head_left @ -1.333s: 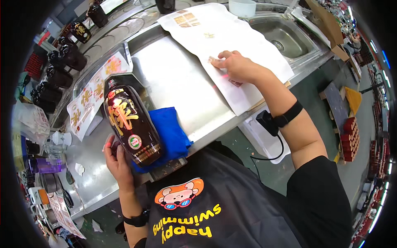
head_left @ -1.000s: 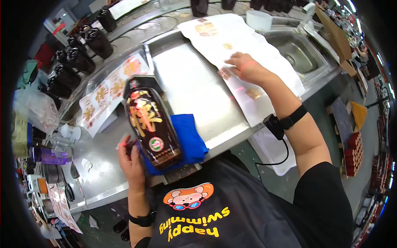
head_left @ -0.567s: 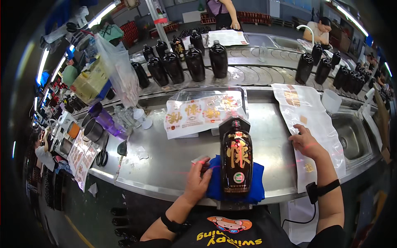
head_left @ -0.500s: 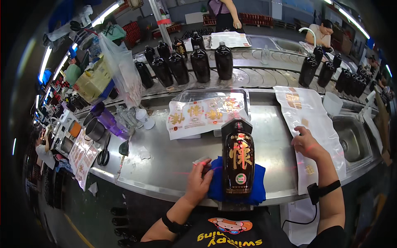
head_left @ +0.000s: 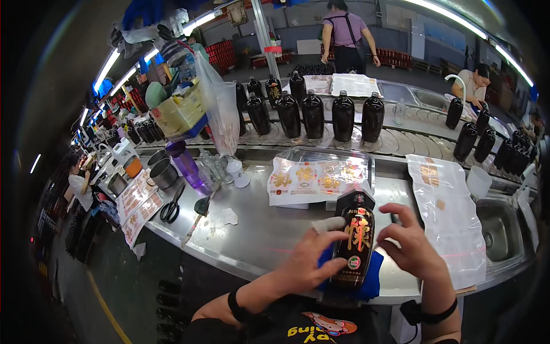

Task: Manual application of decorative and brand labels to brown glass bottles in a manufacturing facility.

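A dark brown glass bottle [head_left: 362, 261] with large gold lettering and a small round green-and-white mark lies tilted in front of me, its neck pointing away, over a folded blue cloth [head_left: 375, 275]. My left hand [head_left: 309, 255] is at its left side, thumb and fingers spread, the fingertips at the bottle's face; a pale covering wraps one finger. On the bottle's right, my right hand [head_left: 411, 246] hovers with its fingers apart and curved, and I make out nothing between them. Beyond the bottle, a printed decal sheet [head_left: 309, 186] rests over a metal tray [head_left: 371, 166].
To the right lie a long white decal sheet [head_left: 452, 241], a white cup [head_left: 478, 180] and a sink [head_left: 501, 229]. Several dark bottles [head_left: 344, 117] stand along the conveyor behind. Scissors [head_left: 171, 209], a purple jug [head_left: 184, 166] and metal pots [head_left: 163, 175] are left. Other people work farther off.
My right hand has come from the long white sheet to the bottle's right side. My left hand has moved right, onto the bottle's face. The head view has shifted.
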A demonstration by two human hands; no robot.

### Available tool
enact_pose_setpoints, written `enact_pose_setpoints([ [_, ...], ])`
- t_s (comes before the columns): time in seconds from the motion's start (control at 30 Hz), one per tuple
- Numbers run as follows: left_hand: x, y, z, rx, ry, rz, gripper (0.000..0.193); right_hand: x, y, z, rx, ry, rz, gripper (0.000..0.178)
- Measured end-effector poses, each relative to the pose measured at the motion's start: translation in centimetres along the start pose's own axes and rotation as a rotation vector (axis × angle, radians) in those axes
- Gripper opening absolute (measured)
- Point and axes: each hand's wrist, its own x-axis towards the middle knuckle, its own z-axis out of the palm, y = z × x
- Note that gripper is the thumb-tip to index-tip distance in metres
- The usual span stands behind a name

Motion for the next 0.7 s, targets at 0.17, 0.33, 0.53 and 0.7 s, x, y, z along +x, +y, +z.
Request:
enact_pose_setpoints([
  [0.17,1.5,0.4,1.6,-0.04,-0.003,0.087,0.03,1.1,-1.6,2.0,0.112,0.021,-0.054,0.018],
  [0.33,1.6,-0.2,2.4,-0.127,0.055,0.035,0.015,0.1,-1.0,2.5,0.171,0.04,-0.012,0.013],
  [0.53,2.0,-1.1,4.6,-0.414,0.161,-0.146,0.012,-2.2,0.8,3.7,0.429,0.182,0.24,0.012],
  [0.7,1.8,-1.2,6.1,-0.478,0.199,-0.162,0.011,-3.5,0.8,4.1,0.532,0.284,0.227,0.01],
])
